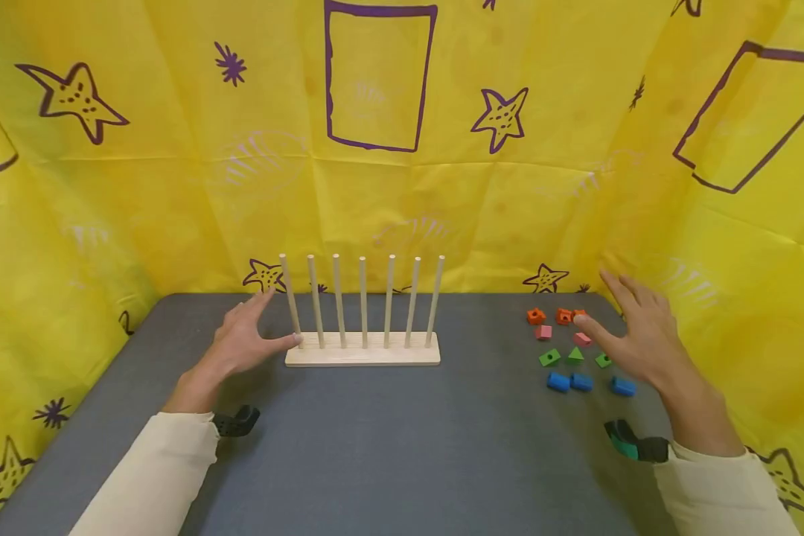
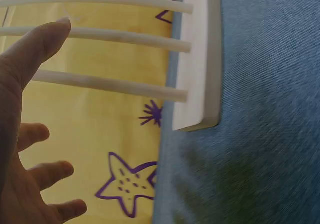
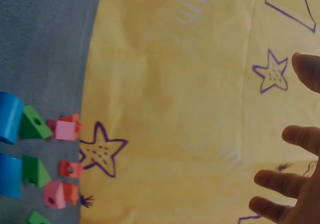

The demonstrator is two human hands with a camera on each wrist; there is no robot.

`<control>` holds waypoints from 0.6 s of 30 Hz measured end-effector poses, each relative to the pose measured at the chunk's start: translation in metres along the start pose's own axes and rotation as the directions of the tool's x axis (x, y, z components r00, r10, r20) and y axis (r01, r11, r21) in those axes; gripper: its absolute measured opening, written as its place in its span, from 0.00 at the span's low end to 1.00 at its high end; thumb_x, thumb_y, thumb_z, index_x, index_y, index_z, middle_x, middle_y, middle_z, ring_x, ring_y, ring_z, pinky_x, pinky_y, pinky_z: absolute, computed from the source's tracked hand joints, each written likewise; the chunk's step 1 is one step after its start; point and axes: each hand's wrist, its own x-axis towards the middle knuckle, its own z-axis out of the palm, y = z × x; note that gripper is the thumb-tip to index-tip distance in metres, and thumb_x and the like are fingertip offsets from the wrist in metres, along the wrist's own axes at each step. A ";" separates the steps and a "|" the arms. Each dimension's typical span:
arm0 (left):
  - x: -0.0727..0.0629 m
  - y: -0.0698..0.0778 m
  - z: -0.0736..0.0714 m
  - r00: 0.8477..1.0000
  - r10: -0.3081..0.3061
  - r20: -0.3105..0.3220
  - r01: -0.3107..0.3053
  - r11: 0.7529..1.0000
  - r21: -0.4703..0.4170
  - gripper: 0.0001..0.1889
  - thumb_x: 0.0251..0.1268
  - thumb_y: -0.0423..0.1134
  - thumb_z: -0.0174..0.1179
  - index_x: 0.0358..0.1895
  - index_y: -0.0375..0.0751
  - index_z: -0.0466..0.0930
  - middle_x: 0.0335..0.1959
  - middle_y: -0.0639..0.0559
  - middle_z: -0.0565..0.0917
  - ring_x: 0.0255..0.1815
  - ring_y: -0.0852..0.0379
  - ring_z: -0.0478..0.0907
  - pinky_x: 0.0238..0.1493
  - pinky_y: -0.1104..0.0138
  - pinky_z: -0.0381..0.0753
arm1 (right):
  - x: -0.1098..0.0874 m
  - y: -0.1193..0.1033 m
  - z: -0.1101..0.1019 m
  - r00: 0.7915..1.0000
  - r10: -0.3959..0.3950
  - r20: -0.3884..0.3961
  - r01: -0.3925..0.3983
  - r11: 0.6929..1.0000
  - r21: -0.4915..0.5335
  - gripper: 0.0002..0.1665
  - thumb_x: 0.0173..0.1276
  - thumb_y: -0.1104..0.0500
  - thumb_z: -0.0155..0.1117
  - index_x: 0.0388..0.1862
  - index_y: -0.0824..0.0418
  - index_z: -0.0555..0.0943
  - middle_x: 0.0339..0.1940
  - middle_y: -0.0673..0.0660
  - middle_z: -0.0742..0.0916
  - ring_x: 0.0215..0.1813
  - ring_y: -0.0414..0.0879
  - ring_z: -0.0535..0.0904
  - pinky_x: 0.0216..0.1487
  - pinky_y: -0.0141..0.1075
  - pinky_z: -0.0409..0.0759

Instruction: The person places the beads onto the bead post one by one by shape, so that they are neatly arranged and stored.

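L grip (image 1: 237, 342) & R grip (image 1: 646, 335) are spread (nothing held), w/ peg rack (image 1: 375, 357) upright on surface (image 1: 402, 447) nr L, blocks (image 1: 575, 356) nr R, prob. rowed by colour to keep kinds apart.

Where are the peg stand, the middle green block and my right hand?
Peg stand (image 1: 375, 357), head view, on its wooden base.
Middle green block (image 1: 575, 356), head view, on its triangular face.
Right hand (image 1: 645, 339), head view, on the middle of the hand.

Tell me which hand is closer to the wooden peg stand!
Left. The left hand is beside the peg stand, at its left end; the right hand is farther right, near the colourful blocks.
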 end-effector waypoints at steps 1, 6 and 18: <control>0.002 -0.002 0.003 1.000 0.005 0.010 -0.005 1.000 -0.024 0.57 0.53 0.65 0.65 0.78 0.44 0.42 0.75 0.31 0.49 0.71 0.25 0.43 0.58 0.28 0.46 | -0.001 0.002 0.003 1.000 -0.004 -0.009 0.004 1.000 0.013 0.48 0.68 0.44 0.61 0.78 0.58 0.51 0.70 0.77 0.59 0.66 0.79 0.49 0.61 0.72 0.38; 0.007 -0.012 0.019 0.997 -0.009 0.072 0.019 0.990 -0.141 0.55 0.54 0.59 0.68 0.78 0.44 0.43 0.73 0.29 0.51 0.71 0.27 0.47 0.61 0.33 0.53 | -0.005 0.013 0.020 0.996 -0.054 -0.070 0.059 0.996 0.071 0.45 0.67 0.48 0.64 0.76 0.64 0.58 0.68 0.76 0.66 0.66 0.78 0.55 0.62 0.71 0.44; 0.008 -0.022 0.053 0.991 -0.038 0.132 0.077 0.948 -0.309 0.54 0.53 0.50 0.73 0.77 0.39 0.46 0.71 0.32 0.60 0.72 0.32 0.47 0.64 0.36 0.48 | -0.021 0.034 0.055 0.999 0.035 -0.033 -0.028 0.985 0.170 0.40 0.68 0.50 0.64 0.73 0.64 0.63 0.67 0.74 0.69 0.65 0.74 0.60 0.56 0.73 0.55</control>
